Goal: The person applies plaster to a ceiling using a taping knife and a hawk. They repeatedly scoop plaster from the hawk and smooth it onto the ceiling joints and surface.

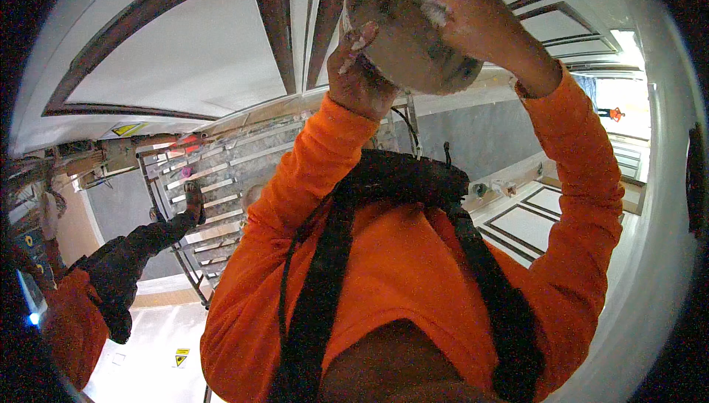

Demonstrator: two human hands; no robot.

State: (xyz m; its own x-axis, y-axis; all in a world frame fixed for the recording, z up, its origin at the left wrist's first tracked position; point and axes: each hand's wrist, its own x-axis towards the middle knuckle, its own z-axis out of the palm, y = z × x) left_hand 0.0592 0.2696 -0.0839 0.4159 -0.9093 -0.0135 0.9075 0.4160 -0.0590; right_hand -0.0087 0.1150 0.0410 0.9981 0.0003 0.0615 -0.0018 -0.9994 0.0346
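Note:
Raised high in front of me is a round, shallow grey-brown bowl [413, 41], with pale crust along its rim and dark smears on its surface. My left hand [358, 74] grips the lower left rim, its thumb over the edge and whitish paste on the thumb. Across the bowl's upper right reaches my right hand [473, 19], fingers curled. White, rough-looking material [430, 4] lies along those fingers; whether it is a held lump or paste stuck to the skin cannot be made out. Both arms wear orange sleeves.
Below is a slatted scaffold platform [214, 181] with dark metal rails. A co-worker's bare foot [193, 200] rests on it at the left. White wall panels with dark frames [273, 26] stand ahead. Another person in orange [611, 113] is far off right. Black straps [317, 292] cross my chest.

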